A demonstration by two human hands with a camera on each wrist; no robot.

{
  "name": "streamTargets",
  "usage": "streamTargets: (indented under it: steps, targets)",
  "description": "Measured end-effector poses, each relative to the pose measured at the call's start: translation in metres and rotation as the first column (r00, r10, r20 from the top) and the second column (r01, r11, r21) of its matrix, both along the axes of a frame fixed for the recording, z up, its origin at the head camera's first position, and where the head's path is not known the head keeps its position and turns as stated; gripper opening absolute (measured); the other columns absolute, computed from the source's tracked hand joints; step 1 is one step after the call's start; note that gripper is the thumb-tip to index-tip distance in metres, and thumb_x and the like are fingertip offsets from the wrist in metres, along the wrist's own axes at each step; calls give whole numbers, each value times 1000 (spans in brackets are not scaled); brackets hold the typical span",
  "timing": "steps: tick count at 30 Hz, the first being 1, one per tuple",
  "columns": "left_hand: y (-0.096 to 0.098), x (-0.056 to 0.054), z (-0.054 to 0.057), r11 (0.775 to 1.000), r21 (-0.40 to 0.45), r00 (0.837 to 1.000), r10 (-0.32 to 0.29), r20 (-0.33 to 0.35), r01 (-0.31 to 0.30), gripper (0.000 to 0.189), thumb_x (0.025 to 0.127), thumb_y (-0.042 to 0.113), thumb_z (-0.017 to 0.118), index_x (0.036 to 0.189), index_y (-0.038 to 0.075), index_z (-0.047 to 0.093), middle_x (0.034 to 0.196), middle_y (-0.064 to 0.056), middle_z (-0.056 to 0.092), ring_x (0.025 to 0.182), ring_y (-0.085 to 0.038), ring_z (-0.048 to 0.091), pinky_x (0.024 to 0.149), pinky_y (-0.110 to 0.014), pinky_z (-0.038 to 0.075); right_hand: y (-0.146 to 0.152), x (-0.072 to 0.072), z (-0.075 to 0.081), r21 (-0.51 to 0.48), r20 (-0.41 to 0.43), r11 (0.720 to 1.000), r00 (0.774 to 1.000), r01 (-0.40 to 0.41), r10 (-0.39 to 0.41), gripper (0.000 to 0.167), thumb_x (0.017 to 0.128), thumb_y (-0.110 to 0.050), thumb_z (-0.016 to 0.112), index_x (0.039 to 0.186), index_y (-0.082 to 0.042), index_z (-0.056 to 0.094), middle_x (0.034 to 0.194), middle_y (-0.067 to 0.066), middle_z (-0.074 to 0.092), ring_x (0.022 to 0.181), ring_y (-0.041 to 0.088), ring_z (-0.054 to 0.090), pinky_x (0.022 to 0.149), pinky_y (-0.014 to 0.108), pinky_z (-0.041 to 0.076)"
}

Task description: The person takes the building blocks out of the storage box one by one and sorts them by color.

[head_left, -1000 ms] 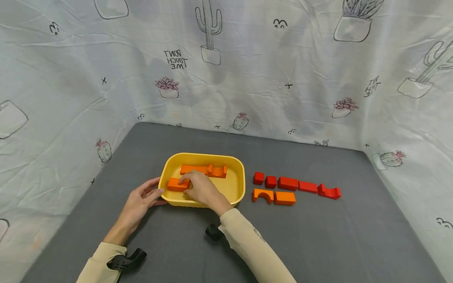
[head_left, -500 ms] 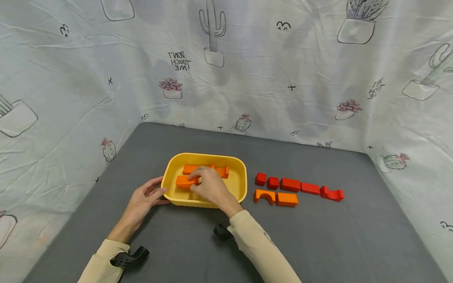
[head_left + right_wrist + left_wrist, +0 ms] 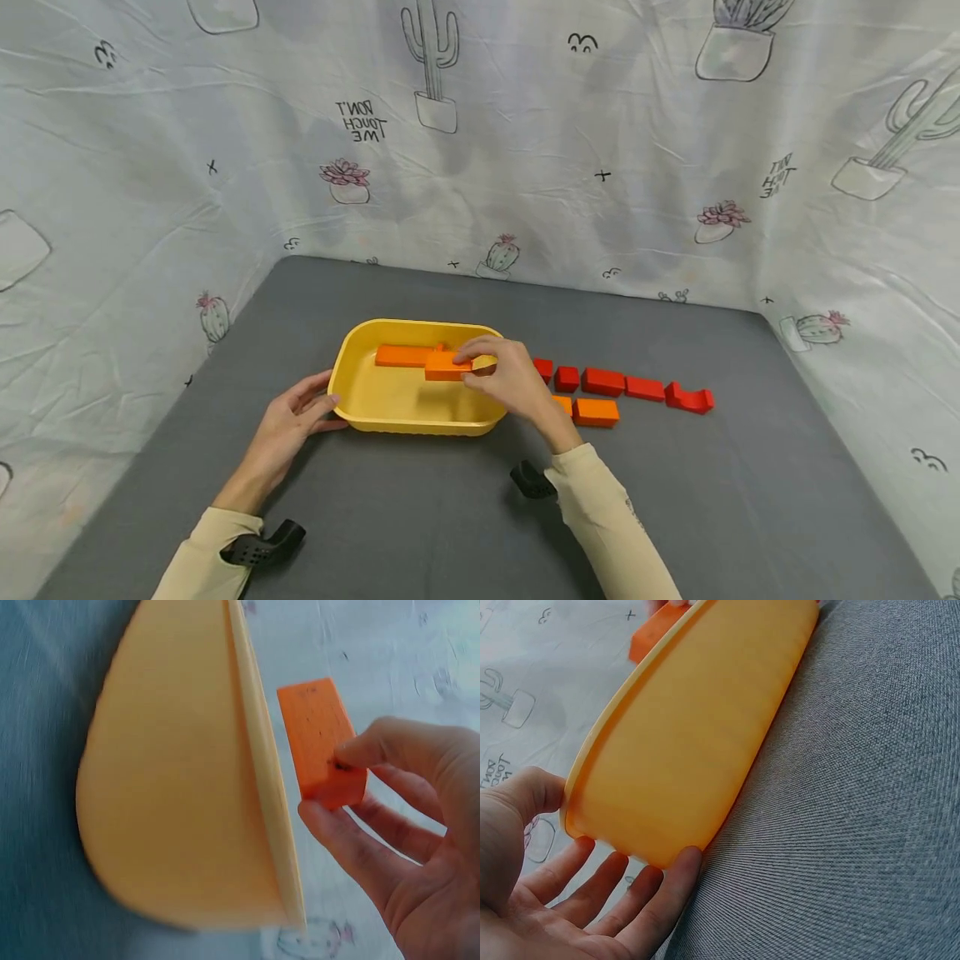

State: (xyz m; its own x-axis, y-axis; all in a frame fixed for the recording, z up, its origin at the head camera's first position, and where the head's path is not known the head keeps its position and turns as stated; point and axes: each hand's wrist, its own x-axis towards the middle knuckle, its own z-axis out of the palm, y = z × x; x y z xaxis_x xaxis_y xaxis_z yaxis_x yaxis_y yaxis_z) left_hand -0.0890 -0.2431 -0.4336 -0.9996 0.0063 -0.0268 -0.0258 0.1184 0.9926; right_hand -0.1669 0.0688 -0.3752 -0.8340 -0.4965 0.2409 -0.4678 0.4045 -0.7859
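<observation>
My right hand (image 3: 510, 379) pinches an orange rectangular toy block (image 3: 441, 367) between thumb and fingers, raised over the yellow plastic bin (image 3: 412, 428). In the right wrist view the block (image 3: 319, 735) is above the bin's rim, with a few dark marks on it. At the bin's left end my left hand (image 3: 281, 433) holds the wall. The left wrist view has the thumb at the rim and the other fingers spread along the outside of the bin (image 3: 682, 735). Inside, a long orange block (image 3: 401, 357) lies by the far wall; another orange block is mostly hidden behind the held one.
Right of the bin, several red blocks form a row, including a rectangular one (image 3: 603, 382) and a curved one (image 3: 689, 398). In front of them lie an orange block (image 3: 596, 412) and an orange arch (image 3: 562, 406), partly hidden by my right hand. A patterned cloth (image 3: 525, 167) surrounds the grey table (image 3: 405, 517).
My right hand has lifted the orange block off the bin's floor at the left and carried it rightward, near the right rim. The left hand stays at the bin's left end.
</observation>
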Motion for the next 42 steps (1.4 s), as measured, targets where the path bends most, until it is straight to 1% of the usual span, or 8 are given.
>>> streamTargets:
  steps: [8, 15, 19, 22, 28, 32, 38, 42]
  targets:
    - [-3, 2, -1, 1000, -10, 1000, 13, 5, -13, 57, 101, 21, 58, 147, -4, 36, 144, -26, 41, 107, -6, 61, 82, -32, 60, 45, -1, 6, -61, -11, 998, 1000, 5, -5, 19, 85, 0, 72, 102, -8, 74, 115, 3, 65, 107, 19, 62, 80, 27, 60]
    - [-4, 4, -2, 1000, -14, 1000, 9, -1, -9, 57, 101, 22, 57, 148, -4, 36, 145, -26, 41, 106, -6, 61, 83, -32, 60, 113, 9, 3, 37, -99, 995, 991, 89, -85, 23, 84, 3, 72, 103, -9, 74, 117, 4, 65, 101, 21, 65, 80, 35, 61]
    - [-5, 4, -1, 1000, -15, 1000, 1, -17, -1, 58, 101, 23, 58, 147, -4, 36, 143, -27, 41, 105, -5, 62, 82, -32, 60, 158, 15, -3, 105, -175, 977, 971, 186, -166, 25, 83, 4, 73, 103, -12, 75, 117, 4, 66, 101, 21, 64, 78, 29, 60]
    - [-5, 5, -2, 1000, -16, 1000, 4, -15, -4, 59, 100, 24, 58, 147, -4, 36, 144, -27, 41, 105, -5, 62, 81, -33, 60, 187, 20, -8, 149, -197, 958, 957, 245, -214, 25, 83, 3, 73, 102, -12, 75, 116, 4, 66, 100, 19, 63, 75, 23, 58]
    - [-3, 5, -5, 1000, -6, 1000, -5, -13, 5, 59, 100, 23, 58, 148, -3, 35, 145, -27, 40, 107, -5, 61, 82, -34, 60, 231, 34, -20, 217, -205, 927, 943, 307, -264, 28, 80, 6, 73, 101, -12, 75, 114, 7, 67, 99, -1, 57, 74, 14, 55]
    - [-3, 4, -6, 1000, -5, 999, -7, -32, 7, 59, 101, 24, 58, 147, -4, 35, 144, -27, 41, 106, -5, 62, 82, -33, 60, 247, 34, -30, 226, -141, 934, 958, 275, -248, 26, 80, 7, 74, 100, -9, 74, 114, 12, 66, 101, -4, 55, 76, 17, 57]
    - [-4, 6, -7, 1000, -4, 999, -10, -33, 9, 59, 101, 25, 58, 148, -3, 36, 143, -25, 41, 107, -7, 62, 82, -34, 60, 255, 23, -45, 298, -47, 935, 981, 192, -187, 27, 80, 8, 74, 100, -9, 73, 110, 8, 67, 103, 17, 60, 80, 32, 60]
    - [-2, 6, -8, 1000, -2, 999, -11, -30, 11, 58, 101, 24, 57, 148, -3, 36, 144, -25, 41, 107, -8, 62, 82, -35, 60, 258, 22, -51, 310, -27, 935, 984, 173, -173, 29, 79, 11, 72, 101, -8, 72, 109, 9, 67, 103, 20, 60, 81, 37, 60]
